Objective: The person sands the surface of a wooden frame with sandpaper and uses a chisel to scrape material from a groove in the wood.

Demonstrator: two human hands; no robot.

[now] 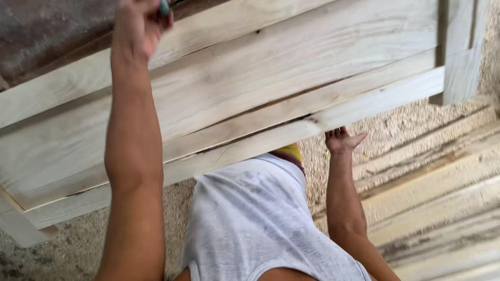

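Grey sleeveless cotton shirt (pixel 250 218) fills the near bottom of the view, with both bare arms reaching away from it over a floor of pale sawdust (pixel 401 125). Just beyond the shirt, the right hand (pixel 341 139) sits at the near edge of the stack of pale, rough-sawn wooden planks (pixel 250 99), thumb spread outward and fingers curled up under that edge, so it appears to steady or lift the nearest plank rather than clamp it; whether the fingers truly close around the wood I cannot tell, since the plank hides them. Farther off, toward the far left of the stack, the left hand (pixel 136 23) is closed around a small blue-green object (pixel 164 7), perhaps a marker or pencil, mostly cut off by the top of the frame. To do this well, I judge the right hand should keep firm upward pressure at the near edge so the planks do not shift, while the left keeps its tool tip steady on the far board. More long pale wooden boards (pixel 442 208) lie on the sawdust at the right, well apart from the stack.
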